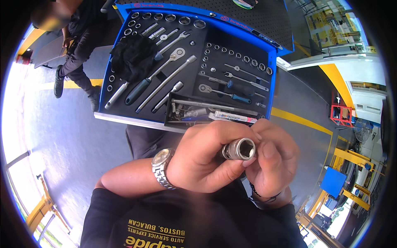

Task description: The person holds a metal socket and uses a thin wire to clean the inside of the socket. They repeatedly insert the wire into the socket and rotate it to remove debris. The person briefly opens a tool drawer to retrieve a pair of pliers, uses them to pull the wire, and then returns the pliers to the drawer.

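Note:
A chromed metal socket (240, 149) is held up in front of my chest, its hollow end facing the camera. My left hand (206, 155), with a steel watch at the wrist, grips it between thumb and curled fingers. Curled against the socket's other side is my right hand (275, 155), its fingertips closed at the rim. Whatever lies behind the socket is hidden by my fingers. Just beyond my hands is an open blue tool drawer (273, 93) with dark foam holding sockets, ratchets and bars.
A black tray (168, 111) at the drawer's near edge holds loose tools and a white marker (233, 117). Black gloves (134, 58) lie over the drawer's left tools. Another person (78, 53) is at the far left. A red stand (341, 114) and a fan (362, 130) are at right.

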{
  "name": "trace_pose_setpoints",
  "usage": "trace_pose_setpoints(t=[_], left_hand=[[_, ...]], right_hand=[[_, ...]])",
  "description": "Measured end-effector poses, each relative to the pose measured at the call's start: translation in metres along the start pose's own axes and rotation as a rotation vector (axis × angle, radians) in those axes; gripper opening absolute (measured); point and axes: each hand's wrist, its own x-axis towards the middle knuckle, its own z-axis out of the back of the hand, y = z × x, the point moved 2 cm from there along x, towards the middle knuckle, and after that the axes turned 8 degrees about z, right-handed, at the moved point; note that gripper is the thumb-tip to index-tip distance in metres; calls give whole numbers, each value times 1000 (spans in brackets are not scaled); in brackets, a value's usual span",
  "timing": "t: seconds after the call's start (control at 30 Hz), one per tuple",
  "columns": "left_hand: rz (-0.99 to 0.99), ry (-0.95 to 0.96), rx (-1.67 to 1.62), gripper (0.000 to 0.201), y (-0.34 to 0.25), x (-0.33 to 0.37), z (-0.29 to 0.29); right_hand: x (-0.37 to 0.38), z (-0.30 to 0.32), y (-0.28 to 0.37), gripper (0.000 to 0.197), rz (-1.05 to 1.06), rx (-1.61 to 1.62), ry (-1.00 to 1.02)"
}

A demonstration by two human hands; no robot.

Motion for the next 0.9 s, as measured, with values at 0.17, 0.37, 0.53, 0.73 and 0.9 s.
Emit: trace_pose_setpoints(t=[0.17, 0.37, 0.53, 0.73, 0.9], left_hand=[[23, 23, 16, 31, -2, -1, 2], [-125, 46, 246, 32, -9, 10, 4], [-133, 35, 263, 28, -4, 8, 3], [-181, -31, 358, 28, -9, 7, -1], [-66, -9, 210, 25, -5, 7, -2]], right_hand=[[1, -3, 0, 14, 2, 30, -20], [2, 0, 7, 10, 269, -271, -8], [6, 4, 8, 8, 206, -302, 35], [9, 0, 19, 12, 342, -457, 93], [11, -1, 19, 16, 392, -552, 94]])
